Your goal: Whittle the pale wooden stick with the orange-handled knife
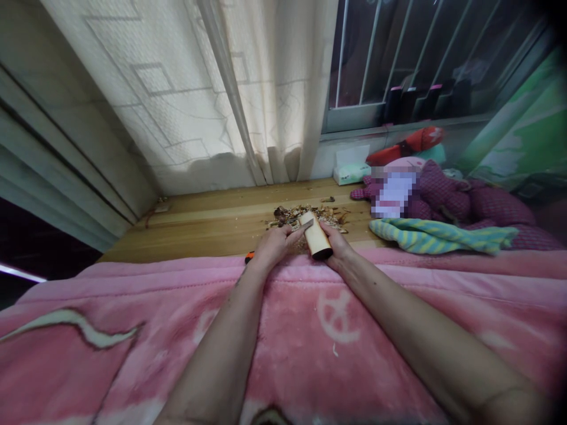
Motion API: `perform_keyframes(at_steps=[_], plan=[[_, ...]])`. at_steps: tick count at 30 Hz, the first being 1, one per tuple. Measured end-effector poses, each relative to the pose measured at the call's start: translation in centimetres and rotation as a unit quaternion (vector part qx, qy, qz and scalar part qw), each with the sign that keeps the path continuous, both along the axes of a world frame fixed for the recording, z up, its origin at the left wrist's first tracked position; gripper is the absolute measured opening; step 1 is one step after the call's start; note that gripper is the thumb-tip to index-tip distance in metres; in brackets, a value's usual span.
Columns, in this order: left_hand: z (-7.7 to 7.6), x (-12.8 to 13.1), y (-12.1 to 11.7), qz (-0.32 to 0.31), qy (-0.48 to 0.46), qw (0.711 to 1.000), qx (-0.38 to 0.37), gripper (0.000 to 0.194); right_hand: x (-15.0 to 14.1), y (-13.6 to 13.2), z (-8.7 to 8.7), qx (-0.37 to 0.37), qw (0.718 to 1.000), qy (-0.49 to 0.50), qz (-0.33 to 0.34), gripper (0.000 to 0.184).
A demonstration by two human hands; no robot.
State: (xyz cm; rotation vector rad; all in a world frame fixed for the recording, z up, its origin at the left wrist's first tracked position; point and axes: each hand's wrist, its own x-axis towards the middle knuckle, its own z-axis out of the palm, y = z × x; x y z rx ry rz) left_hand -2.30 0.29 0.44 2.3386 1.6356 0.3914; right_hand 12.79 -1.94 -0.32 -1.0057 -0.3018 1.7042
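My right hand (339,245) is wrapped round the side of a short, pale piece of wood (317,239) with a dark, round end facing me; it may be bamboo. In my left hand (274,243) is a knife, its blade (307,225) lying against the upper part of the wood. An orange and black end (249,257), apparently the knife's handle, sticks out below the left hand. Behind both hands a heap of brown and pale shavings (283,216) lies on the wooden surface. The fingers of the right hand are partly hidden behind the wood.
A pink blanket (292,342) spreads under my forearms up to the edge of the wooden surface (199,227). On the right are a striped cloth (438,236), a purple checked stuffed toy (447,195) and a tissue pack (352,173). Curtains (186,88) hang behind.
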Motion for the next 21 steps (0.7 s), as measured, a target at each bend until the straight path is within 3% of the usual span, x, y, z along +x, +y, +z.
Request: perform_keyframes(at_steps=[6, 17, 21], plan=[[-0.25, -0.4, 0.64, 0.041, 0.002, 0.999, 0.001, 0.062, 0.0, -0.1, -0.22, -0.007, 0.999, -0.002, 0.035, 0.029], [-0.46, -0.62, 1.02, 0.075, 0.002, 0.997, 0.008, 0.066, -0.07, -0.32, -0.42, 0.013, 0.999, -0.019, 0.036, 0.025], [-0.17, -0.55, 0.65, 0.041, -0.016, 0.999, -0.001, 0.064, -0.05, -0.3, -0.52, 0.005, 1.0, -0.01, 0.027, 0.026]])
